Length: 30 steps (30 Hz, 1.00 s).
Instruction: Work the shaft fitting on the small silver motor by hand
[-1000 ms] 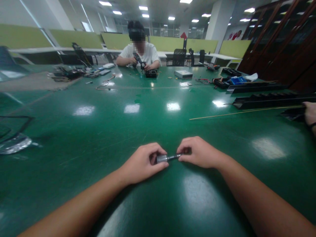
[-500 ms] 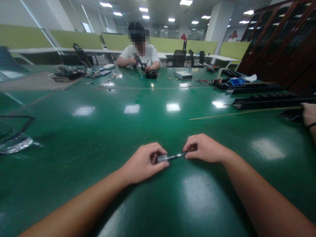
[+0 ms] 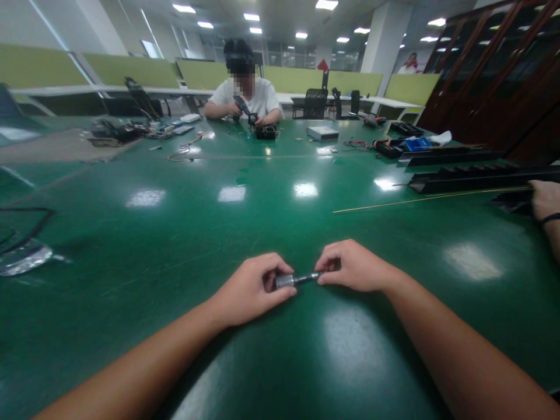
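Just above the green tabletop (image 3: 184, 233), a small silver cylinder with a thin dark shaft (image 3: 286, 281) lies between my two hands. My left hand (image 3: 251, 289) is closed around the cylinder, thumb in front and fingers behind. The shaft points right, toward my right hand (image 3: 350, 265), whose thumb and fingertips pinch its far end. A shiny tip shows right at those fingertips. What else the right fingers cover is hidden, and the exact kind of the piece is too small to tell.
Across the table a person (image 3: 245, 87) works on a black device (image 3: 266, 132). Another person's hand (image 3: 545, 198) is at the right edge, near long black channels (image 3: 472, 178) and a thin yellow rod (image 3: 385, 204). A white box (image 3: 322, 133) stands farther back; a clear bag (image 3: 26, 259) lies left.
My right hand has slid left along the shaft, closer to my left hand, so less of the shaft shows. My left hand keeps its hold on the cylinder.
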### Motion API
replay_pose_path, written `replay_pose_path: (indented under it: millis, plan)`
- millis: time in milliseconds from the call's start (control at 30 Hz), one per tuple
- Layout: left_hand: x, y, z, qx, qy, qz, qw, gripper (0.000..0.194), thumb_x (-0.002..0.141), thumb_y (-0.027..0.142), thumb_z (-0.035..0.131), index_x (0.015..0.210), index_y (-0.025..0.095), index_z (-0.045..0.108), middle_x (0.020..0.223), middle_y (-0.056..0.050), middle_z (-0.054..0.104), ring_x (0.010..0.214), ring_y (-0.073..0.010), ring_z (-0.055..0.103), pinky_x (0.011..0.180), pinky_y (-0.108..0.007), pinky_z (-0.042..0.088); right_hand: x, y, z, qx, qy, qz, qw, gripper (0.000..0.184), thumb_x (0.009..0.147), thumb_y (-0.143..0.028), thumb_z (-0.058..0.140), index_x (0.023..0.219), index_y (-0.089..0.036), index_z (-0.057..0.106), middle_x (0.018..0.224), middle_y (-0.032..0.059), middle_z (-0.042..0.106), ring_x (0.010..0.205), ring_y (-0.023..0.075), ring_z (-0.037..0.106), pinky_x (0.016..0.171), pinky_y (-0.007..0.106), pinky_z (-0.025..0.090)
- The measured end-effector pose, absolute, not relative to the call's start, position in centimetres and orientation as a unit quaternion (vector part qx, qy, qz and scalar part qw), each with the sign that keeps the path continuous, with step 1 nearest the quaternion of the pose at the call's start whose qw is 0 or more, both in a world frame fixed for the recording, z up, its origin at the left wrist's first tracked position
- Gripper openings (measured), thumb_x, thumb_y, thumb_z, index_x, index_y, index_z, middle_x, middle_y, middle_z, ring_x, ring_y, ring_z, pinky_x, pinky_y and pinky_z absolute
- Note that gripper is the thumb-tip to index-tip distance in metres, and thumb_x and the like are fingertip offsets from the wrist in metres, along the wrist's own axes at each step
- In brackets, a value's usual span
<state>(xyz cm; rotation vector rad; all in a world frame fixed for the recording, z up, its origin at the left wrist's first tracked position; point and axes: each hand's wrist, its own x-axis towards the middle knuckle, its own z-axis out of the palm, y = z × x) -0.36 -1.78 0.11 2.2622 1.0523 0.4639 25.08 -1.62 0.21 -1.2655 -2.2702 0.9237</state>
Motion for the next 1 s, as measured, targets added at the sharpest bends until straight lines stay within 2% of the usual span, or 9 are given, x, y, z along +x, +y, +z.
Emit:
replay_pose_path:
  millis: [200,267,400,500,1000]
  plan:
    - [-0.3,-1.7,-0.1,0.86,0.379,0.212,0.269,0.022,0.077,0.025,0.073,0.097,0.018,0.066,0.087,-0.002,0.063,0.075,-0.0153,0.057,0.067,-0.025,0.043,21.5,-2.2,-0.7,-0.414,-0.826,0.292,0.247,0.009,0.079,-0.021,0.072,0.087,-0.017,0.076,0.082,0.0026,0.07,0.073,0.013,0.061,0.067,0.024,0.043]
    - [-0.3,-1.8,0.0,0.856,0.389,0.216,0.265,0.024,0.077,0.026,0.073,0.098,0.017,0.066,0.085,-0.002,0.062,0.073,-0.0149,0.057,0.065,-0.024,0.042,20.8,-2.2,-1.1,-0.408,-0.83,0.271,0.268,0.01,0.079,-0.019,0.072,0.088,-0.016,0.075,0.082,0.0029,0.07,0.075,0.0133,0.061,0.069,0.024,0.043]
    - [-0.4,-1.7,0.1,0.851,0.386,0.206,0.291,0.023,0.086,0.033,0.065,0.101,0.017,0.066,0.079,-0.001,0.06,0.065,-0.0129,0.054,0.059,-0.023,0.041,20.9,-2.1,-1.6,-0.378,-0.842,0.26,0.283,0.009,0.08,-0.017,0.071,0.088,-0.015,0.074,0.082,0.0033,0.069,0.075,0.0132,0.061,0.069,0.023,0.044]
    - [-0.4,-1.7,-0.1,0.851,0.389,0.206,0.286,0.022,0.087,0.035,0.063,0.099,0.017,0.067,0.079,-0.001,0.06,0.065,-0.0127,0.054,0.06,-0.023,0.041,21.2,-2.0,-1.7,-0.366,-0.846,0.255,0.292,0.009,0.081,-0.018,0.07,0.089,-0.015,0.074,0.083,0.0037,0.069,0.076,0.0132,0.061,0.069,0.023,0.044]
    - [-0.3,-1.6,0.1,0.854,0.398,0.179,0.282,0.02,0.081,0.032,0.069,0.097,0.018,0.068,0.076,0.001,0.06,0.063,-0.0124,0.054,0.058,-0.022,0.039,22.3,-2.0,-1.0,-0.384,-0.849,0.254,0.26,0.012,0.079,-0.021,0.073,0.09,-0.018,0.075,0.084,0.0027,0.071,0.077,0.0138,0.063,0.071,0.024,0.045]
